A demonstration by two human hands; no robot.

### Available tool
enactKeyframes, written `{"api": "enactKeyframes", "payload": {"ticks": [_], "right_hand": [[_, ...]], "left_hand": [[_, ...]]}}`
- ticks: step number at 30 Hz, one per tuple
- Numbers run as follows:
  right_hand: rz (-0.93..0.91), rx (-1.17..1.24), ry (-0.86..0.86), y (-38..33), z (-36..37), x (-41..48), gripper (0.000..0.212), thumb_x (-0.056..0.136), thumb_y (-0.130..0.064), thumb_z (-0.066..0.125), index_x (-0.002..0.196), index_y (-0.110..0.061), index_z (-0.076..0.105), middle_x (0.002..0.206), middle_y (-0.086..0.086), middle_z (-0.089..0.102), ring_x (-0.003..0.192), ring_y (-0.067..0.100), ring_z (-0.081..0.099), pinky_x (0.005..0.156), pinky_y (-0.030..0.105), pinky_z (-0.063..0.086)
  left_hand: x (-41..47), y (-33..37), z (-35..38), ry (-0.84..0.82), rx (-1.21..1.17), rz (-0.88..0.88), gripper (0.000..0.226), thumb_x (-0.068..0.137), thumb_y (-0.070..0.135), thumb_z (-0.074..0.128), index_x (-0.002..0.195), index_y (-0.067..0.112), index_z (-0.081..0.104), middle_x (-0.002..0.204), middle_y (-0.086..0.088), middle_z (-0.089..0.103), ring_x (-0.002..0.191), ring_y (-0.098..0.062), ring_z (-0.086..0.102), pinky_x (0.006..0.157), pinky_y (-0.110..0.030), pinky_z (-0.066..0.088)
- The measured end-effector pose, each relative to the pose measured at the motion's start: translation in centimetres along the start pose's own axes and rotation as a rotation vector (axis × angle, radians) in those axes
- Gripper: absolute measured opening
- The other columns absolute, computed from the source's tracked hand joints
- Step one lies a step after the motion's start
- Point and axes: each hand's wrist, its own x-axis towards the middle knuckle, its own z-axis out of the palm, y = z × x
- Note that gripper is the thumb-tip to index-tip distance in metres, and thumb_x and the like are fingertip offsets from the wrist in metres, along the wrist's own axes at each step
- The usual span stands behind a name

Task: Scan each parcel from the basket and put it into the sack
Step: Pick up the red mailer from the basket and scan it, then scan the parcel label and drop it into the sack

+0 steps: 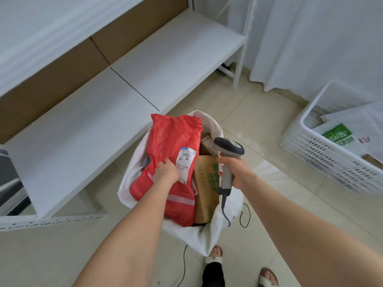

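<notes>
Left hand (166, 171) fingers curled, gripping red plastic mailer parcel (172, 141), label up, half inside open white woven sack (125, 184). Right hand (236, 172) wrapped round grey handheld scanner (228, 149), just beside. Likely step: dropping parcel in. Slide it down sack's left wall beside brown cardboard box (204, 183), release low, keep scanner cable clear of mouth. White plastic basket (315, 150) at right holds more parcels

White metal shelving (145, 65) stands on pale floor tiles (259, 125) beside a white curtain (310, 38)

head cam | worn on head | faces forward-down | close above sack (196, 237)
</notes>
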Motion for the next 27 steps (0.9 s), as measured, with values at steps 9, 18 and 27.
{"api": "enactKeyframes", "payload": {"ticks": [9,18,27], "right_hand": [[-0.07,0.146,-0.085,-4.6,-7.4,-4.9,0.026,0.085,0.002,0.064,0.109,-0.008,0.059,0.092,0.008,0.065,0.081,0.02,0.064,0.075,0.034,0.054],[-0.184,0.323,-0.092,-11.5,-25.5,-9.1,0.016,0.087,0.005,0.057,0.088,-0.012,0.057,0.07,0.007,0.058,0.054,0.014,0.049,0.056,0.026,0.043],[-0.205,0.547,0.009,-17.3,-45.9,-9.3,0.016,0.089,0.002,0.056,0.082,-0.012,0.058,0.065,0.007,0.056,0.054,0.016,0.048,0.057,0.028,0.041]], "left_hand": [[-7.0,9.7,-5.0,0.171,0.01,0.191,0.046,0.094,0.016,0.045,0.14,0.011,0.037,0.142,-0.013,0.036,0.129,-0.033,0.041,0.102,-0.043,0.039],[-18.4,29.2,-4.0,0.206,0.078,0.413,0.041,0.093,0.013,0.046,0.134,0.01,0.047,0.139,-0.017,0.04,0.128,-0.034,0.043,0.102,-0.041,0.039],[-28.9,50.5,1.5,0.184,0.089,0.601,0.046,0.093,0.016,0.046,0.139,0.015,0.043,0.142,-0.012,0.037,0.126,-0.031,0.044,0.102,-0.042,0.042]]}}
